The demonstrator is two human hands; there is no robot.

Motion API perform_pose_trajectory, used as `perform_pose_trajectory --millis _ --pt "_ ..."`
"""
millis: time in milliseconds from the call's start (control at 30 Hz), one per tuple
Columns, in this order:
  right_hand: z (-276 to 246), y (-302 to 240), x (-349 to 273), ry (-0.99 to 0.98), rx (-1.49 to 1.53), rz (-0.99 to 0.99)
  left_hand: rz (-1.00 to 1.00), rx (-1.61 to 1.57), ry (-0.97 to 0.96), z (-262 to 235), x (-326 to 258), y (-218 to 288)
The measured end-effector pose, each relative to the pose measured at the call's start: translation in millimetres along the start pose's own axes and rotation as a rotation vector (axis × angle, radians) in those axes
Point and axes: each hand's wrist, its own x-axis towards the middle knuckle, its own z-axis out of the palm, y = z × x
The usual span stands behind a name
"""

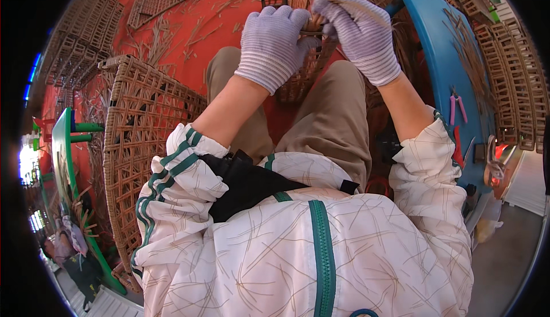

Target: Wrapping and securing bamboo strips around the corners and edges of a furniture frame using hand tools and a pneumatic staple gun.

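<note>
Left hand (270, 45) in grey knit glove: fingers curled, clamping the brown woven rattan panel (298, 79) above the knees | Right hand (360, 33) (same glove): pinching a strand at the panel's top edge | Advice: steady panel, pull strand taut, keep weave spacing even.

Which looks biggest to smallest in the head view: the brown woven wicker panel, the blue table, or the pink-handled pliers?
1. Brown woven wicker panel
2. Blue table, though nearness may flatter the panel
3. Pink-handled pliers, clearly smallest
</note>
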Motion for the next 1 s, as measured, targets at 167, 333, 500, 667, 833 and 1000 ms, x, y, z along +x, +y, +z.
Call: perform_pose_trajectory --millis 167,333,500,667,833,1000 --pt "-7.4 3.7 -14.3 -0.016 0.024 -0.045 0.047 -0.097 0.095 1.3 -1.8 -1.8" --pt "-13.7 -0.5 -7.9 -0.024 -0.080 -0.103 0.028 -0.063 0.083 2.4 0.0 6.0" --pt "-8.1 -3.7 0.1 0.013 -0.045 -0.059 0.029 -0.034 0.142 4.0 -1.1 2.9" --pt "-7.5 -4.6 0.0 0.039 0.058 0.006 0.032 -0.006 0.161 2.6 -1.0 3.6" --pt "-14.7 0.5 20.0 -0.051 -0.026 0.074 0.035 -0.064 0.167 4.2 1.9 5.8" --pt "-12.8 6.1 43.7 -0.039 -0.248 -0.073 0.002 -0.044 0.159 2.5 3.4 11.4"
